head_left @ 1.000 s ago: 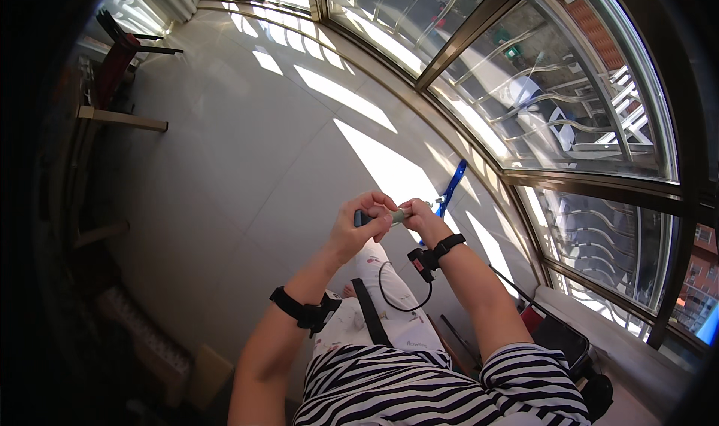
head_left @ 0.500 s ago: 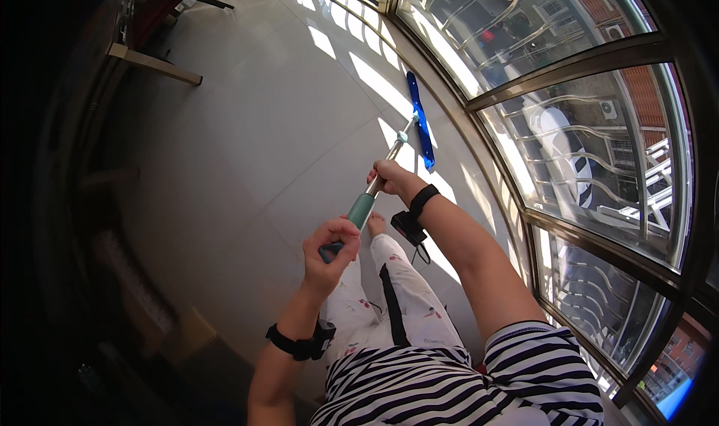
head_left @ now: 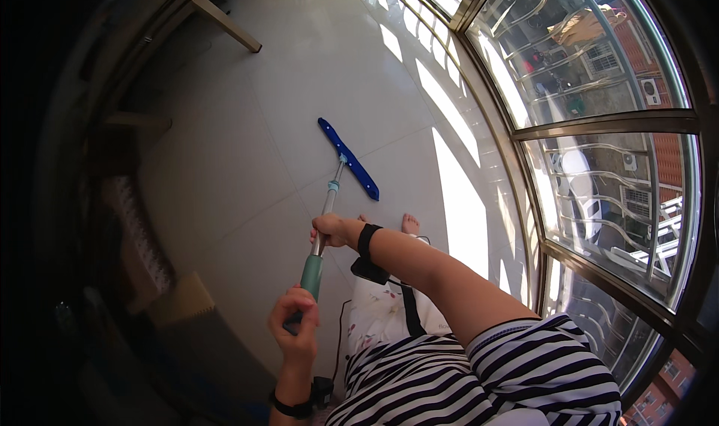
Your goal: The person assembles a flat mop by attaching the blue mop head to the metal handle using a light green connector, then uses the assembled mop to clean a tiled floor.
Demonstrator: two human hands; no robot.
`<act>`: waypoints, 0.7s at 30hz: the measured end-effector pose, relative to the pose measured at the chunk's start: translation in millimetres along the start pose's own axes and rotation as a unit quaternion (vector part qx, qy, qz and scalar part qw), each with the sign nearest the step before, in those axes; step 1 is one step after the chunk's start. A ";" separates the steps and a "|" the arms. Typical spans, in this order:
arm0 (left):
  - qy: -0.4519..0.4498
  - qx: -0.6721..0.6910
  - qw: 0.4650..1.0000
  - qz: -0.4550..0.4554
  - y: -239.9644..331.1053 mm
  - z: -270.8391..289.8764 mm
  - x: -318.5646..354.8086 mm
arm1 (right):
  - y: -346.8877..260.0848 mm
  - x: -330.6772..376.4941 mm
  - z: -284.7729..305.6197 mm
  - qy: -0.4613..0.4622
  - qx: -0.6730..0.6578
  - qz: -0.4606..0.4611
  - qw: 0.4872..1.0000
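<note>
A long-handled floor squeegee (head_left: 329,200) slants away from me, its narrow blue head (head_left: 359,174) resting on the tiles in front of my feet. My right hand (head_left: 330,230) is wrapped round the metal pole just above the green grip (head_left: 311,275). Lower down, my left hand (head_left: 296,317) is closed round the dark end of the handle, its fingers partly hiding it. Each wrist carries a black strap with a small black box; the right forearm crosses in front of my legs.
Glazed windows with metal frames (head_left: 607,119) and curved bars outside run along the right. A table leg (head_left: 225,23) juts in at the upper left. Beside it at the left stand a wooden piece (head_left: 187,306) and darker furniture. Sunlit patches lie on the grey tiled floor (head_left: 269,149).
The blue head has swung from beside the window wall leftward and nearer to me. Both hands have shifted left and closer, still gripping the handle. My view has turned slightly.
</note>
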State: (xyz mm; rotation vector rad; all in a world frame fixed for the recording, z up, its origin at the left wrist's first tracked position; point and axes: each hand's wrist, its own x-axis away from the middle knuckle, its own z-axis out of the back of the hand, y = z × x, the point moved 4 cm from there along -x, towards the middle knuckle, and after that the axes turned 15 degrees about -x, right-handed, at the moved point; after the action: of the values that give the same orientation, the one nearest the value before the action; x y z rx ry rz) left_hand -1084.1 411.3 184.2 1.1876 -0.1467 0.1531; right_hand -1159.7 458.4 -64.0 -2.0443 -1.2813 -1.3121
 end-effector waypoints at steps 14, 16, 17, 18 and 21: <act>-0.131 0.050 0.984 -0.106 31.1 25.9 -37.5 | -35.3 36.8 0.4 0.072 -0.072 0.148 0.984; -0.144 0.066 0.981 -0.116 28.1 11.8 -49.1 | -57.3 53.6 25.0 0.105 -0.073 0.188 0.974; -0.159 0.076 0.978 -0.112 24.1 0.0 -55.2 | -69.5 65.9 39.8 0.128 -0.067 0.211 0.967; -0.179 0.086 0.974 -0.111 21.2 -13.5 -62.0 | -79.9 69.2 55.7 0.133 -0.076 0.223 0.963; -0.255 0.125 0.956 -0.072 8.2 -55.9 -86.6 | -113.5 72.5 117.4 0.152 -0.118 0.271 0.943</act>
State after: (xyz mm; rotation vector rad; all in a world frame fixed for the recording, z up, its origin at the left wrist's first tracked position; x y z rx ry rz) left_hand -1168.8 462.6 154.3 1.4686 -0.5037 -0.2771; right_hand -1186.9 634.7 -74.3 -2.0332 -0.3945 -1.4734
